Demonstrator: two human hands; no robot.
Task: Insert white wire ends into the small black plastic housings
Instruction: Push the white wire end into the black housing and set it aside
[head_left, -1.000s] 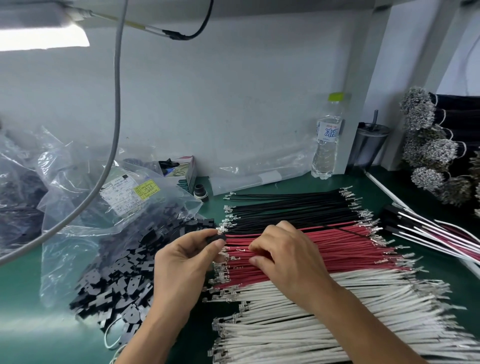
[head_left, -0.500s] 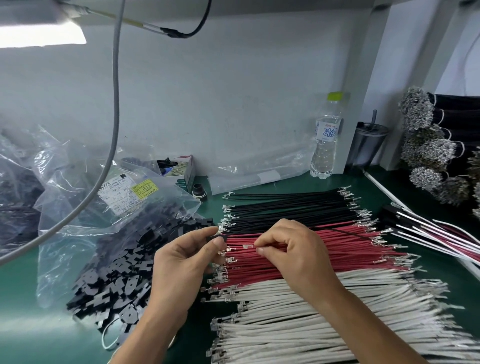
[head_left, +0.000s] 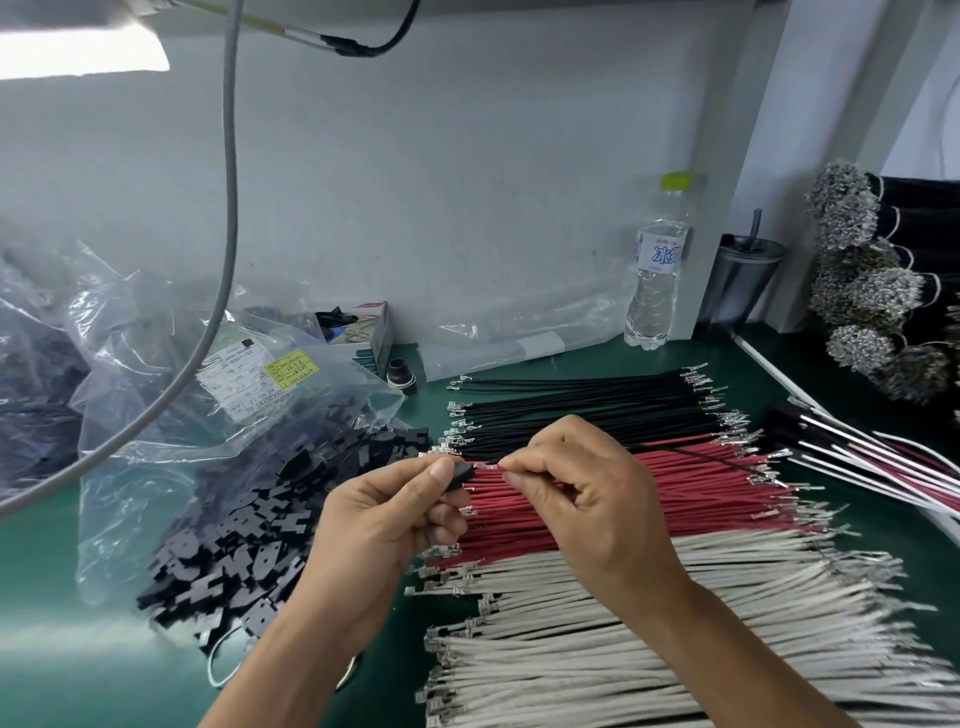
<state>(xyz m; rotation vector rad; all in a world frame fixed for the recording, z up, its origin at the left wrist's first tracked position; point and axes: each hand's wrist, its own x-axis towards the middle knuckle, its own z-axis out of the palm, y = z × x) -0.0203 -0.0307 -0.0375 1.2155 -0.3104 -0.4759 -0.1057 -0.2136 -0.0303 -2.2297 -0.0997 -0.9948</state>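
1. Your left hand (head_left: 384, 514) pinched a small black housing (head_left: 461, 475) between thumb and forefinger, held above the wire rows.
2. Just right of that pinch, your right hand (head_left: 587, 493) pinched a thin wire end (head_left: 501, 464) at its fingertips, the tip aimed at the housing; whether it had entered, you could not tell.
3. A black wire (head_left: 691, 457) ran from your right fingers out to the far right, so a black lead seemed to be in hand, not a white one.
4. Below both grips lay the white wires (head_left: 675, 623), apparently none of them housed yet.
5. Directly under your hands sat the red wires (head_left: 701, 493), with the black wires (head_left: 571, 410) beyond.
6. Left of the left grip, loose housings (head_left: 244, 545) spilled from a plastic bag (head_left: 171, 395), so most of the job looked to be left.
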